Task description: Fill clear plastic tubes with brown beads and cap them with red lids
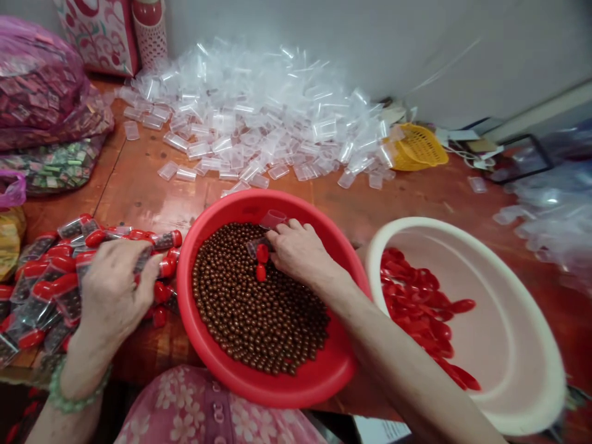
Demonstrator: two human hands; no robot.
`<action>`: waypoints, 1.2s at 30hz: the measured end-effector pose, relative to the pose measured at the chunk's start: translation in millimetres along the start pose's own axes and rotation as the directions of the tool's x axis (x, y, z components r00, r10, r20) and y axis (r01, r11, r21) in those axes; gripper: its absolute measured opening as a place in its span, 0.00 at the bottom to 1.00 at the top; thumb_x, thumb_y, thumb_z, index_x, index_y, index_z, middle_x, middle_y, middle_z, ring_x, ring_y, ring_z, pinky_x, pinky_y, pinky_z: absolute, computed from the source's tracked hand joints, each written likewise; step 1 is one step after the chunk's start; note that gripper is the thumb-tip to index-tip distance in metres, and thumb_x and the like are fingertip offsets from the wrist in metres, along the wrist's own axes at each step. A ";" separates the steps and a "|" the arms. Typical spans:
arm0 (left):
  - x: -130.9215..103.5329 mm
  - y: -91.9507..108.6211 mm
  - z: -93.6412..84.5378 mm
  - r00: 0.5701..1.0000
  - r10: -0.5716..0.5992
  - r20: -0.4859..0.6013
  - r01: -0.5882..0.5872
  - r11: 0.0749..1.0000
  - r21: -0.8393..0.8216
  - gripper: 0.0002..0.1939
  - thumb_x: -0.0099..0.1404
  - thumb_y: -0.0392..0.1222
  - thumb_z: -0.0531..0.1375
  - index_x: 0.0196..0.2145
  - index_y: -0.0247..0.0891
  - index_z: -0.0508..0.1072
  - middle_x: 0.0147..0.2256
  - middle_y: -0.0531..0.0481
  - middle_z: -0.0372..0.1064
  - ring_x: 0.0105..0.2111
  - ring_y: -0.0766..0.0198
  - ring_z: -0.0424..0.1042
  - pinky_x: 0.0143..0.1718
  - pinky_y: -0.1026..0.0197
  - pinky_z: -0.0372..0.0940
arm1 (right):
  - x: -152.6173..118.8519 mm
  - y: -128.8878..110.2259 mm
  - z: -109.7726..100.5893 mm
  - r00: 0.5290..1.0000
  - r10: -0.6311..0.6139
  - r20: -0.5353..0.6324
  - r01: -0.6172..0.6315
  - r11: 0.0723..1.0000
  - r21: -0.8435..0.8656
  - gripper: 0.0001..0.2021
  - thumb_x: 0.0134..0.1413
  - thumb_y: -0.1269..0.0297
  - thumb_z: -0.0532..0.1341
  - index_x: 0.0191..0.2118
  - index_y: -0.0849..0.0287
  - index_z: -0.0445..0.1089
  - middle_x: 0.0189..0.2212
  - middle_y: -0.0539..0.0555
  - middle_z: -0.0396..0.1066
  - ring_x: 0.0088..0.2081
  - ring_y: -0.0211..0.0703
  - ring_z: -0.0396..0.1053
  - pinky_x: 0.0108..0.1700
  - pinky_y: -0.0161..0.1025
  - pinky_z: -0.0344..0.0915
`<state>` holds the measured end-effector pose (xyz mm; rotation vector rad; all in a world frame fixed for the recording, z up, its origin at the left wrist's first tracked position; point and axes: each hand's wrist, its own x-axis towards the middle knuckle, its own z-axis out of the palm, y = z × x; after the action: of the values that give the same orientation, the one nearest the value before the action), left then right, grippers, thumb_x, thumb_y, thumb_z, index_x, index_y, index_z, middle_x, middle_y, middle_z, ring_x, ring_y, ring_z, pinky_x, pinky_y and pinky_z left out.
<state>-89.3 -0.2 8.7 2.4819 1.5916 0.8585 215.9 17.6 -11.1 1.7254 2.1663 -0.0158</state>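
Note:
My left hand [111, 283], wearing a green bead bracelet [76, 388], is over the pile of filled clear tubes with red caps [50, 290]. Its fingers and thumb close round one such tube, whose red cap [167, 267] shows past the thumb. Inside the red basin [272, 394], my right hand [296, 250] is just above many small round brown balls [250, 314]. It grips a clear plastic tube [274, 218] at its fingertips. Two red pieces [261, 262] and another clear tube edge show beside the fingers; how they are held is partly hidden.
A cream basin [509, 345] with red spoon-shaped pieces [420, 302] stands on the right. Loose clear tubes [259, 117] are heaped at the back, beside a yellow basket [419, 147]. Pink plastic bags [41, 92] of small packets sit at the left.

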 end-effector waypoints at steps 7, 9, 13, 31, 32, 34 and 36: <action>14.8 56.8 35.2 0.984 0.144 0.104 -0.098 0.928 -0.360 0.08 0.68 0.37 0.53 0.39 0.33 0.72 0.35 0.45 0.74 0.38 0.59 0.71 0.43 0.55 0.66 | 0.4 -10.0 18.0 0.999 -0.001 -0.045 0.000 1.000 -0.029 0.13 0.58 0.76 0.51 0.39 0.66 0.73 0.36 0.67 0.75 0.42 0.58 0.65 0.39 0.48 0.54; 15.7 61.3 44.7 0.984 0.145 0.100 -0.103 0.935 -0.339 0.09 0.69 0.36 0.52 0.38 0.33 0.72 0.35 0.44 0.74 0.37 0.58 0.71 0.41 0.55 0.65 | -1.5 -4.1 18.5 1.000 -0.013 -0.028 0.013 1.000 -0.018 0.12 0.57 0.75 0.53 0.37 0.67 0.74 0.36 0.66 0.75 0.41 0.58 0.65 0.40 0.48 0.53; 16.0 60.9 52.7 0.977 0.185 0.105 -0.150 0.950 -0.275 0.11 0.69 0.36 0.51 0.36 0.32 0.73 0.33 0.43 0.75 0.37 0.56 0.72 0.39 0.54 0.63 | -11.5 12.7 11.4 0.991 0.017 -0.133 -0.002 0.994 0.106 0.08 0.58 0.65 0.60 0.35 0.60 0.76 0.34 0.59 0.78 0.41 0.56 0.65 0.41 0.49 0.54; 15.5 54.9 55.8 0.981 0.185 0.059 -0.154 0.925 -0.347 0.10 0.68 0.34 0.53 0.32 0.33 0.74 0.31 0.44 0.74 0.36 0.58 0.72 0.40 0.55 0.64 | -19.7 -56.7 18.4 0.943 -0.331 0.011 0.316 0.909 0.273 0.22 0.62 0.76 0.50 0.60 0.62 0.63 0.46 0.62 0.69 0.47 0.51 0.62 0.49 0.43 0.66; 15.4 55.0 56.1 0.981 0.186 0.056 -0.156 0.925 -0.347 0.10 0.68 0.35 0.53 0.32 0.33 0.74 0.30 0.44 0.74 0.36 0.58 0.72 0.40 0.55 0.64 | -18.5 -53.1 17.7 0.949 -0.314 0.013 0.297 0.909 0.293 0.22 0.62 0.76 0.51 0.60 0.62 0.62 0.45 0.61 0.69 0.47 0.51 0.62 0.50 0.43 0.65; 15.2 55.3 56.6 0.981 0.187 0.053 -0.157 0.924 -0.348 0.10 0.68 0.35 0.53 0.32 0.33 0.74 0.30 0.44 0.74 0.35 0.58 0.72 0.40 0.55 0.64 | -12.3 -46.4 15.1 0.963 -0.268 0.015 0.251 0.918 0.307 0.21 0.60 0.76 0.53 0.59 0.64 0.64 0.44 0.61 0.69 0.48 0.51 0.63 0.53 0.45 0.64; 15.0 55.7 56.9 0.981 0.187 0.049 -0.158 0.923 -0.351 0.10 0.68 0.34 0.54 0.32 0.33 0.74 0.30 0.45 0.75 0.35 0.58 0.72 0.40 0.55 0.64 | -4.0 -41.8 11.5 0.973 -0.230 0.029 0.211 0.931 0.298 0.18 0.59 0.76 0.54 0.54 0.66 0.68 0.45 0.63 0.69 0.49 0.54 0.63 0.54 0.48 0.63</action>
<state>-11.4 0.2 -13.7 2.3885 1.0949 0.9503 180.4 0.7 -29.7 1.5895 2.3944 -0.4679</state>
